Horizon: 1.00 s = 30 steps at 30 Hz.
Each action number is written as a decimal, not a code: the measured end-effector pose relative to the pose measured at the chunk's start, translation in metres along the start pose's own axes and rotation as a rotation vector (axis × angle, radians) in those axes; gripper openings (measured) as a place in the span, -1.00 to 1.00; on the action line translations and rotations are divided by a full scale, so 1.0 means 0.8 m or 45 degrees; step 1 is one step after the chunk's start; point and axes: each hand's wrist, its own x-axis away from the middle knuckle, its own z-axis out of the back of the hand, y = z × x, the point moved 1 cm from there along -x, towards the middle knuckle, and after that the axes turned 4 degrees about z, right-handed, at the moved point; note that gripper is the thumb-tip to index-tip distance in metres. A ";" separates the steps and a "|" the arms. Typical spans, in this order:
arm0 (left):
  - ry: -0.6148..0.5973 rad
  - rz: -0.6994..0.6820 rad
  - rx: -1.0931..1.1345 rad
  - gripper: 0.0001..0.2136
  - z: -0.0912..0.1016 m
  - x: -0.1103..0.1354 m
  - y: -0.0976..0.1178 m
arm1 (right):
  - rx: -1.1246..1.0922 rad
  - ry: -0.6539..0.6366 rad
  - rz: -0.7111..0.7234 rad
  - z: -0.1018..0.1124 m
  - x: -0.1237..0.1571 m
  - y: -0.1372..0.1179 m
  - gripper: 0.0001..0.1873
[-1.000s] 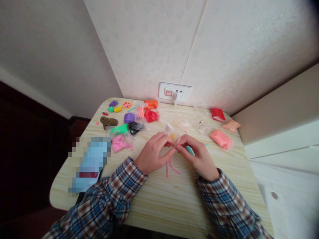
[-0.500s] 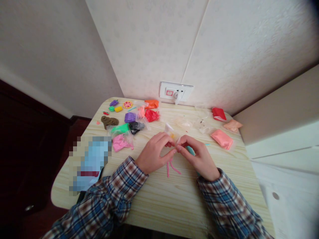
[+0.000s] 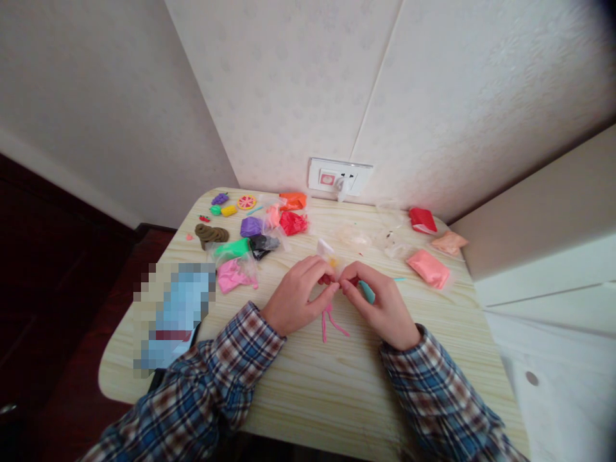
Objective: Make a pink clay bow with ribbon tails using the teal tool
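Across broad tabletop (image 3: 312, 385) from its near edge (image 3: 308, 441), both hands (image 3: 299, 294) (image 3: 382, 307) close together by pink strips (image 3: 325, 330), grip unclear.

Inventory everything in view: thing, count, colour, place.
Walls: several, pale, behind.
Panels: several, whitish, right.
Socket with plug: one, white, wall.
Table: one, pale wood, centre.
Bagged lumps: about seven, mixed colours, far left.
Grape shape: one, purple, far corner.
Disc: one, yellow, red, beside it.
Small pieces: about four, green, yellow, red, pink, left.
Coil: one, brown, left.
Pixelated slab: one, bluish, near left.
Thin sticks: two, blue, far left, right.
Clear wrappers: several, colourless, far middle.
Coloured packets: three, red, peach, salmon, far right.
Pouch: one, white, yellow, centre.
Strands: two, pink, centre.
Item: one, teal, partly hidden, centre.
Left hand: one, centre.
Right hand: one, centre.
Sleeves: two, blue plaid, bottom.
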 end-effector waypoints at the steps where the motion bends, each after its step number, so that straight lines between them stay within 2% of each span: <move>1: -0.004 0.004 0.000 -0.94 0.000 0.000 0.000 | 0.005 0.002 0.005 0.000 0.000 0.000 -0.84; 16: -0.059 0.035 0.083 -0.93 0.000 0.000 -0.003 | 0.018 0.001 -0.012 -0.002 0.001 0.003 -0.78; 23: -0.066 0.003 -0.054 -0.88 -0.002 0.000 -0.002 | 0.139 0.002 0.057 -0.004 0.002 0.000 -0.82; 30: 0.005 0.013 -0.115 -0.94 -0.005 0.001 -0.002 | 0.155 -0.029 0.140 -0.005 0.000 -0.003 -0.83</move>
